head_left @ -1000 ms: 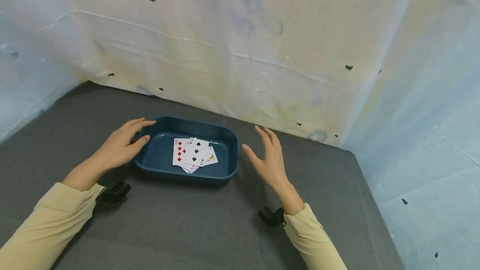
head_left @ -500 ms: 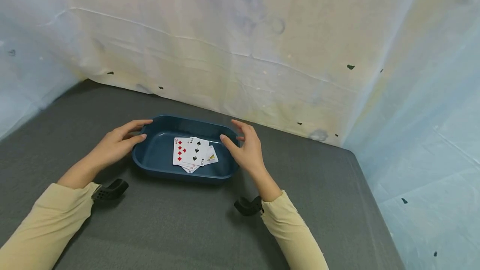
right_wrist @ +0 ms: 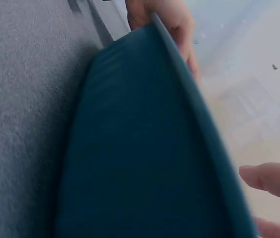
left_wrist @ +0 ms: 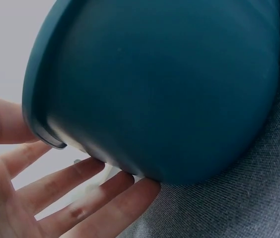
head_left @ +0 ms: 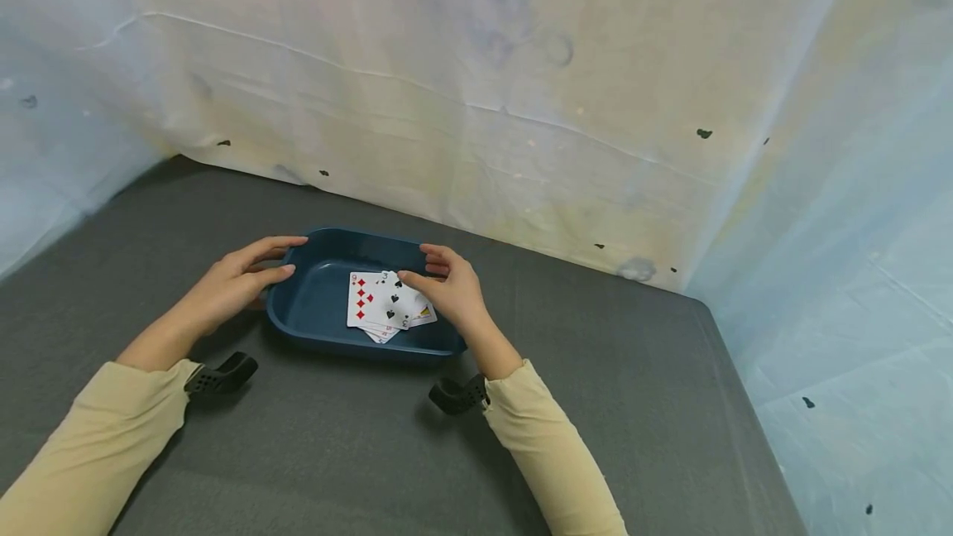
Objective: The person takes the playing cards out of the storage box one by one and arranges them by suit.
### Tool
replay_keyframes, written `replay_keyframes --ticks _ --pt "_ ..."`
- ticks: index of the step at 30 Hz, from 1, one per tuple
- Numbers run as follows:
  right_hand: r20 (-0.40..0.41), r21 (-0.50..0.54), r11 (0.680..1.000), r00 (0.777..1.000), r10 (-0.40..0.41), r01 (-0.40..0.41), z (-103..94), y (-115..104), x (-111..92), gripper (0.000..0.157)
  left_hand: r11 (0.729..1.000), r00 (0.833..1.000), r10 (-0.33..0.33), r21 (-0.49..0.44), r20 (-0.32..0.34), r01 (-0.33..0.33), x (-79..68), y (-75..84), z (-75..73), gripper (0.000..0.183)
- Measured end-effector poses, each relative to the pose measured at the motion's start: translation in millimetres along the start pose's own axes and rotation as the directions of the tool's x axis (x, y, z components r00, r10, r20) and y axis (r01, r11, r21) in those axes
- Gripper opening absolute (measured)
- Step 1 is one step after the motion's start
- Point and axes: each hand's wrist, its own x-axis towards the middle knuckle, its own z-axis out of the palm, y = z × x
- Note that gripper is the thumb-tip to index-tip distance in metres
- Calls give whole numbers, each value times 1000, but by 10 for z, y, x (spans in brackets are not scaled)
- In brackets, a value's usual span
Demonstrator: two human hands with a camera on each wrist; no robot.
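Observation:
A dark blue rectangular tray (head_left: 313,304) with rounded corners sits on the table. Several playing cards (head_left: 380,304) lie overlapped inside it, a nine of diamonds and a three of spades on top. My left hand (head_left: 234,288) holds the tray's left end, thumb at the rim and fingers against the outer wall, as the left wrist view shows. Over the right end hovers my right hand (head_left: 454,292), its thumb above the cards and its fingers spread apart from it. In the right wrist view, its thumb (right_wrist: 269,179) stands away from the rim. The right hand covers the tray's right corner.
Dark grey cloth covers the table (head_left: 357,453). A pale, spotted curtain (head_left: 447,89) hangs along the back, and bluish sheeting (head_left: 856,313) closes off the right side. Black wrist straps (head_left: 457,395) sit by the sleeves.
My right hand has moved left from beside the tray to above its right end, near the cards. My left hand has closed slightly on the left rim; the cards lie as before.

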Motion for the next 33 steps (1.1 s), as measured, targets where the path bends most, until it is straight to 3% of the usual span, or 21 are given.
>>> replay_keyframes --ticks 6,9,12,16,19,21,24,29,33 --pt "42 -73 993 994 98 -95 135 38 65 59 1000 1000 -7 -14 8 7 8 -6 0 57" --pt "75 -170 979 989 126 -112 182 63 86 66 1000 1000 -18 -17 11 18 8 -6 1 57" --pt "107 -299 948 983 146 -108 214 90 96 75 999 999 -31 -16 14 31 12 -4 8 57" --pt "121 -468 879 979 161 -87 248 100 95 85 999 999 -42 -23 16 42 18 -3 20 57" --pt "106 -536 839 979 175 -92 272 93 88 88 999 999 -44 -29 19 44 15 1 25 57" --pt "93 -548 830 979 184 -104 285 92 81 88 999 999 -41 -33 21 42 10 3 26 56" --pt "79 -539 834 978 192 -121 292 90 64 86 999 999 -36 -39 26 37 7 3 28 56" --pt "62 -451 884 984 169 -123 300 90 33 89 999 999 -34 -35 27 35 -1 1 24 57" --pt "33 -394 916 994 100 -79 294 83 30 83 999 999 -36 -31 23 37 -3 3 19 58"
